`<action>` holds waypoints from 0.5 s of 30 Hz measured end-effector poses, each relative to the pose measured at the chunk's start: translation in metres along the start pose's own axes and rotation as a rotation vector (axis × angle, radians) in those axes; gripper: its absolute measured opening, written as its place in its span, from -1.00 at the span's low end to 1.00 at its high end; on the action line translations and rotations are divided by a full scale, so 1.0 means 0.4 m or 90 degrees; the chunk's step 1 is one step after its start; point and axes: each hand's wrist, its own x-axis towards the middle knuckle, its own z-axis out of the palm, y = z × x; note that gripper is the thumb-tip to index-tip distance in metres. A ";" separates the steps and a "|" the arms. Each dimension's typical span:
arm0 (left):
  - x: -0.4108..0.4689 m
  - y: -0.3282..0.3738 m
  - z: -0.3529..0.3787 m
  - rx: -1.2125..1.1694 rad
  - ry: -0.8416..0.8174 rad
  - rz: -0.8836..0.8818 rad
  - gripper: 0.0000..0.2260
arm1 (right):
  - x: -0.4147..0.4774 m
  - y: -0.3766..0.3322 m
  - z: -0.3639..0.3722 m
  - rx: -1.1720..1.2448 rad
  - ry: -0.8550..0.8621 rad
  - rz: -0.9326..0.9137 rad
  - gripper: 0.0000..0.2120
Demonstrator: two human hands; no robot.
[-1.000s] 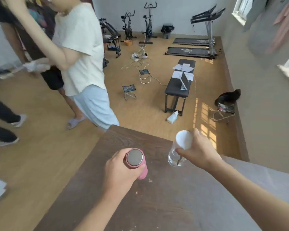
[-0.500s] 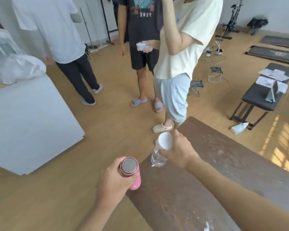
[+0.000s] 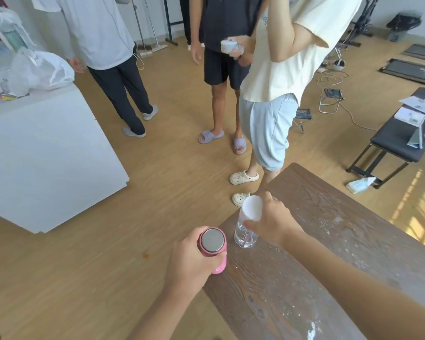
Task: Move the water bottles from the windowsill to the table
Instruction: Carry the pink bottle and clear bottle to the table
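2 bottles over the near-left corner of the table (image 3: 329,241), set-down not yet done.

Left hand (image 3: 192,261) is wrapped tight around the pink bottle (image 3: 212,244), upright, steel cap up, right at the table's left edge, partly over the floor. Right hand (image 3: 272,220) is clamped from the right side on the clear bottle (image 3: 247,227), white cap up, base at or just above the wood; contact can't be told. Bottles sit near each other, not touching. Both forearms reach in from near, wrists roughly level, thumbs toward the middle. To do it well: shift the pink bottle right, further in from the edge, lower both straight down and upright, feel the base land flat before letting go. 3 people stand far-left, feet near the corner, so keep bottles well inboard.
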 end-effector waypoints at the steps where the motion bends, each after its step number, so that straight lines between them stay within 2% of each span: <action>1: 0.002 -0.001 0.005 0.001 0.000 0.001 -0.60 | 0.003 0.000 -0.002 0.003 0.000 -0.001 -0.38; 11: 0.014 -0.004 0.013 -0.006 -0.029 -0.007 -0.56 | 0.026 0.019 0.016 0.002 -0.024 -0.050 -0.40; 15: 0.010 -0.003 0.016 0.002 -0.034 -0.022 -0.54 | 0.026 0.032 0.019 0.017 -0.026 -0.055 -0.34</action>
